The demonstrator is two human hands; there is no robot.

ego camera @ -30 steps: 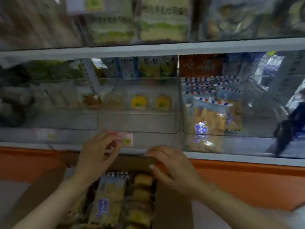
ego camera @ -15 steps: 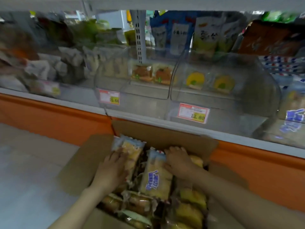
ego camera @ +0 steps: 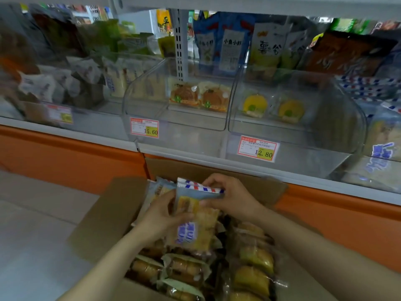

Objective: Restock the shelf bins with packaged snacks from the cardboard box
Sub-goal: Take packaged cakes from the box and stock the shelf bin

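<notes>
Head view looks down over an open cardboard box standing on the floor against the orange base of a shelf. Both hands meet over the far half of the box on one clear snack packet with a red, white and blue striped top edge and blue lettering on its front. The left hand wraps the packet's left side, thumb across the front and fingers curled behind it. The right hand pinches the striped top edge between thumb and fingertips, closed on the film. The packet stands nearly upright, its lower end still among the other goods in the box. Just left of it, another packet of the same kind leans against the box's far wall.

Nearer the camera in the box lie rows of small wrapped pastries, brown ones on the left and yellower ones on the right.

Above the box, on the shelf, sit clear plastic bins. The bin directly above the box has a price tag reading 15.60 and two orange-brown round cakes at its back. The bin to its right has a tag reading 12.80 and two yellow round cakes. Further right of the box, another bin holds packets with the same blue lettering.
</notes>
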